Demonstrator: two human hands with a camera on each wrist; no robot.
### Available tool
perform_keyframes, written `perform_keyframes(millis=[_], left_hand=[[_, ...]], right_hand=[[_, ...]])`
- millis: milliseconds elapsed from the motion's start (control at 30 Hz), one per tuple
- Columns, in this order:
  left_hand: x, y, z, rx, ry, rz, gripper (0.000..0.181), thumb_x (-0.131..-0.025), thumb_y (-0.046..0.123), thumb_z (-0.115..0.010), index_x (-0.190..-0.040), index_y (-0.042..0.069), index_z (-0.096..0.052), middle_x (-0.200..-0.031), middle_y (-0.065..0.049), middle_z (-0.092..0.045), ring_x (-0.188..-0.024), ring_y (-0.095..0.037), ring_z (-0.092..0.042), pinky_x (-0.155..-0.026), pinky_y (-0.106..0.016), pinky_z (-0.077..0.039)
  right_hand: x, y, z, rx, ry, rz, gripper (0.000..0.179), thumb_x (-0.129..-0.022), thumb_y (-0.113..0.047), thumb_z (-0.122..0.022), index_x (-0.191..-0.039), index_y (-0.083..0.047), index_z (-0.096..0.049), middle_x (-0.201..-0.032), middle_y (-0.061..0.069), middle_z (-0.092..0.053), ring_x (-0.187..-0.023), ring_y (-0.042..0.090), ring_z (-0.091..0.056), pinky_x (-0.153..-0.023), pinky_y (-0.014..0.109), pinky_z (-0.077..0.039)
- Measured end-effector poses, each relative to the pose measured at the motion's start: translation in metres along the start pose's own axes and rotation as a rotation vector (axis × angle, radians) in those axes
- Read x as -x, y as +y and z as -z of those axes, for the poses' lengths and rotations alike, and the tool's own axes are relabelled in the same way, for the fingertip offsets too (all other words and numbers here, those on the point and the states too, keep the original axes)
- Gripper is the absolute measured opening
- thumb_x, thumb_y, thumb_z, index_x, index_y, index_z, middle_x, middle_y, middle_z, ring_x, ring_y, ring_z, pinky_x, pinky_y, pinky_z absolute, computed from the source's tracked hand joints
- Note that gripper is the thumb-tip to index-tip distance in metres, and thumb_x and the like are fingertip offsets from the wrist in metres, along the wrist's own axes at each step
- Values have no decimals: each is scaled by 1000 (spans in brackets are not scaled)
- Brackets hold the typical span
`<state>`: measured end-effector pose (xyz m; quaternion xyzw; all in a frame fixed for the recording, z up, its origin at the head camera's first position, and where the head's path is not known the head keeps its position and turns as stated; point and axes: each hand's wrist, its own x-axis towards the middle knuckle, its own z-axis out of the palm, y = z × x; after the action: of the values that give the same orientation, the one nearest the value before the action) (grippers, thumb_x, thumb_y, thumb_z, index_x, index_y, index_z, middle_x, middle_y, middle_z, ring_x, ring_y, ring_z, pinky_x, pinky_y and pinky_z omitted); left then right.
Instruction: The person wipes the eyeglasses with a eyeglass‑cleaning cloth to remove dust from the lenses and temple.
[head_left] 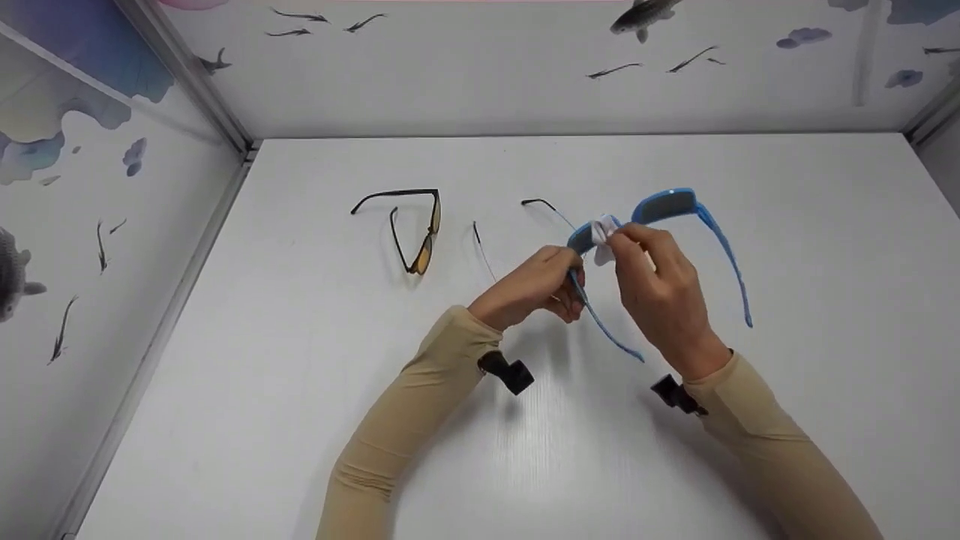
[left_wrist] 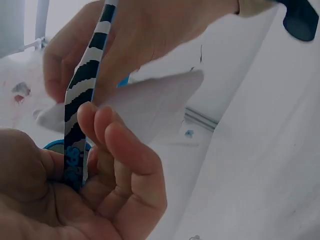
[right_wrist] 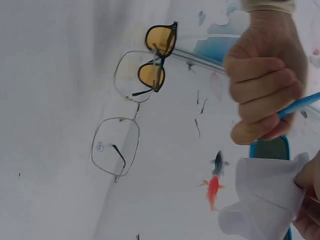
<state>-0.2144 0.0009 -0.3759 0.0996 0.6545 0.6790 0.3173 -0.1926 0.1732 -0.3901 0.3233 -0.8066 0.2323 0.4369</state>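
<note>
Blue-framed sunglasses (head_left: 666, 206) with dark lenses are held up over the white table. My left hand (head_left: 536, 285) grips them at one end, by a lens and its temple. In the left wrist view that temple (left_wrist: 81, 95) shows black and white stripes and runs between the thumb and the curled fingers. My right hand (head_left: 661, 292) pinches a white cloth (head_left: 602, 253) against the front of the sunglasses, near the bridge. In the right wrist view the cloth (right_wrist: 267, 195) hangs in folds and covers part of one dark lens.
Black-framed glasses (head_left: 424, 256) with yellow lenses stand on the table (head_left: 225, 360) to the left. Thin wire-framed glasses (right_wrist: 139, 145) with clear lenses lie nearer, mostly hidden behind the left hand in the head view. White panels with painted fish (head_left: 645, 16) border the table.
</note>
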Motion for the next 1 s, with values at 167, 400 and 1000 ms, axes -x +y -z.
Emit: perform_keyframes(millis=[167,400,1000], left_hand=[[4,2,-10,18,-74,49,34,-97,13,-29,-71,4,-49,-55,-5,-50,-48,-13,-48,-49,-26,-46],[4,3,-3,5,-44,66,38,-97,16,-30,-62,7,-43,-51,-2,-42,-44,-12,-40,-44,-25,-37],[0,-7,-7,-65,-37,157,37,-98,16,-31,-62,8,-37,-49,-3,-40,-44,-14,-38,-44,-26,-33]], right_hand=[[-1,8,-18,25,131,97,20,-87,9,-65,-106,4,-66,-97,21,-62,-78,33,-63,-64,43,-56],[8,16,-6,-201,-155,55,44,-73,22,-70,-110,-1,-64,-103,16,-61,-90,29,-59,-76,35,-52],[-28,15,22,-161,-623,-43,16,-78,12,-73,-87,-1,-70,-83,9,-63,-73,20,-60,-57,32,-51]])
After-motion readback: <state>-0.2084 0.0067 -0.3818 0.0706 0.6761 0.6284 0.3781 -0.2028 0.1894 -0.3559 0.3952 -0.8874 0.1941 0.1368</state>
